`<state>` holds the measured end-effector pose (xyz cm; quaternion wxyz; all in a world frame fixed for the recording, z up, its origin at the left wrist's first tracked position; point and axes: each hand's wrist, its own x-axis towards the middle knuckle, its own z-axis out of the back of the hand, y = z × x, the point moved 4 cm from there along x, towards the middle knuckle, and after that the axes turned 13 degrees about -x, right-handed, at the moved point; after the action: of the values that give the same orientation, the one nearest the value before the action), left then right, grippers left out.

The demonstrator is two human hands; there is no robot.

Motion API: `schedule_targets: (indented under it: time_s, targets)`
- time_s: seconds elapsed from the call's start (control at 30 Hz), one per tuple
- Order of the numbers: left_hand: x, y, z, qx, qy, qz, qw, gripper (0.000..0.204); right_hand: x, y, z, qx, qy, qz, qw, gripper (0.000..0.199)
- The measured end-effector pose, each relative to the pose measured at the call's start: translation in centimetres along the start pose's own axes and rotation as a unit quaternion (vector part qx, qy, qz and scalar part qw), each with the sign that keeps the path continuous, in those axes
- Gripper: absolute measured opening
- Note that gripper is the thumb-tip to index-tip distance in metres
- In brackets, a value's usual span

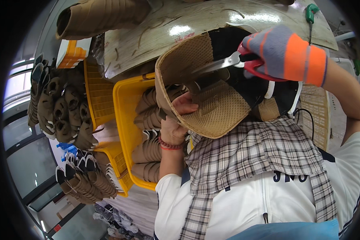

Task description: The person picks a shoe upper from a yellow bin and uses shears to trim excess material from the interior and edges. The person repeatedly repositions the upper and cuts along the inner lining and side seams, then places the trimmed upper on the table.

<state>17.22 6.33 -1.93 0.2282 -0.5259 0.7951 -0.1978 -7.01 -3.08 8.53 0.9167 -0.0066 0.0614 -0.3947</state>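
Note:
A shoe upper (pixel 224 110) with tan mesh lining and black inner panels is held in front of my chest, its wide opening turned up. My left hand (pixel 182 110) grips its left edge, fingers inside on the lining and the rest partly behind the material. Red-handled scissors (pixel 218 65) are in my right hand (pixel 286 54), which wears a grey and orange glove. Their blades reach down and left into the opening, over the lining; the tips are hard to make out. Whether the blades touch material cannot be seen.
A worktable (pixel 164 46) with scattered trimmings lies ahead, bearing a green-handled tool (pixel 311 14) and a roll of stacked brown uppers (pixel 104 18). Left of me, a yellow crate (pixel 122 120) holds stacked uppers; more uppers (pixel 64 104) pile beyond it. At right stands a beige crate (pixel 316 108).

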Motion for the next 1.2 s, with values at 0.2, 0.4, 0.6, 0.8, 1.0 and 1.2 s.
schedule_targets:
  time_s: [0.2,0.4,0.6,0.8,1.0,1.2]
  targets:
    - [0.2,0.1,-0.7,-0.111,-0.053,0.107,0.987,0.047,-2.7,0.2,-0.2,0.008,0.065,0.006,0.998,0.078]
    - [0.5,0.2,-1.1,-0.148,-0.084,0.153,0.974,0.045,-2.5,0.8,-0.6,-0.020,0.071,0.049,0.996,0.068]
    - [0.3,0.2,-1.0,-0.145,-0.082,0.154,0.974,0.045,-3.3,1.1,-0.6,-0.007,0.062,0.047,0.997,0.048]
    - [0.3,0.6,-0.4,-0.140,-0.073,0.169,0.973,0.046,-3.5,0.5,-1.1,0.031,0.222,-0.035,0.974,0.050]
    - [0.0,1.0,0.1,-0.138,-0.078,0.180,0.971,0.047,-3.8,-0.2,0.8,-0.004,0.042,-0.031,0.999,0.057]
    - [0.1,1.0,-0.3,-0.132,-0.079,0.176,0.972,0.046,-3.5,0.7,-1.6,-0.011,0.057,0.046,0.997,0.055]
